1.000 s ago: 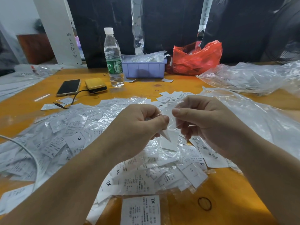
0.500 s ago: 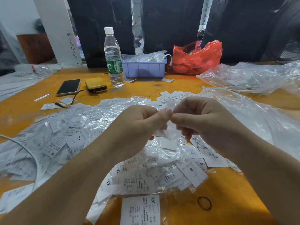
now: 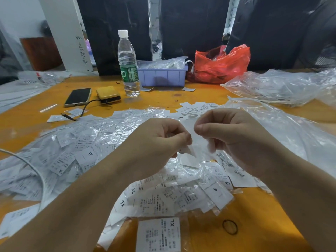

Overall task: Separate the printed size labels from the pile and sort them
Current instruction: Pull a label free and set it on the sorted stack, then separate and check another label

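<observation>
Nearest, a white XL label (image 3: 158, 235) lies alone on the orange tabletop (image 3: 254, 224), before the heap of small white printed size labels (image 3: 87, 151). Above it, the left hand (image 3: 160, 140) and right hand (image 3: 234, 137) each pinch a thin white label sheet (image 3: 195, 140). Better to peel slowly, I'd say, keeping grips near the seam; the clear water bottle (image 3: 128, 64) stands far behind.

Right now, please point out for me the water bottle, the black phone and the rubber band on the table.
water bottle (image 3: 128, 66), head view, on its green label.
black phone (image 3: 78, 97), head view, on the middle of its dark screen.
rubber band (image 3: 224, 225), head view, on the left side of its thin black ring.
</observation>
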Tool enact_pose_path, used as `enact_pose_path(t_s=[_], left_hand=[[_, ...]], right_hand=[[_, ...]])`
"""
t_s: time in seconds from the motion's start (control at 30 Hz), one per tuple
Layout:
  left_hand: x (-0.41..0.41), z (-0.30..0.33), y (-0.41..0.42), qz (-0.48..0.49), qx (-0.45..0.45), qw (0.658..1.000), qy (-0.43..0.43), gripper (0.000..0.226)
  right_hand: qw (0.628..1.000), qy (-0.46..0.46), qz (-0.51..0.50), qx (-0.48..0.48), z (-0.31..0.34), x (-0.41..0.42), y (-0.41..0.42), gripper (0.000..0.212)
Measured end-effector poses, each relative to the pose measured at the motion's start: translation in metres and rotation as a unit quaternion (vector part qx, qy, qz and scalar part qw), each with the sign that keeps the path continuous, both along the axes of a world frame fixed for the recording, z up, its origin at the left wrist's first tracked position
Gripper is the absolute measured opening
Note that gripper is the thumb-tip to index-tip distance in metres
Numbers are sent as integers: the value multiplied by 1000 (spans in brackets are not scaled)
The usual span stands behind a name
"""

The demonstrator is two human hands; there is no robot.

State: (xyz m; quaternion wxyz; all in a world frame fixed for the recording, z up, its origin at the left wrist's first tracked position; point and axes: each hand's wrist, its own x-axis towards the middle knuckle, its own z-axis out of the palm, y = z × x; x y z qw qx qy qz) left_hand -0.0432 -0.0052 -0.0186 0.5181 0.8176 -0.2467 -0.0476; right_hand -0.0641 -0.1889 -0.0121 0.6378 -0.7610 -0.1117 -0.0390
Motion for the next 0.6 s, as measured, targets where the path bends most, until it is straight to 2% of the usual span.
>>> enact_pose_path(t_s=[0.17, 0.23, 0.3, 0.47, 0.6], left_hand=[[-2, -3, -1, -3, 26, 1000, -15, 13], [-2, -2, -2, 0, 19, 1000, -20, 28], [-1, 0, 0, 15, -24, 1000, -10, 39], [1, 2, 3, 23, -34, 999, -10, 22], [-1, 1, 2, 22, -23, 999, -15, 19]], right_hand=[[1000, -7, -1, 7, 0, 1, 0, 11], [1000, -8, 19, 4, 1, 0, 0, 9], [999, -11, 33, -4, 1, -1, 1, 6], [999, -12, 44, -17, 1, -3, 3, 4], [999, -10, 35, -2, 1, -3, 4, 13]])
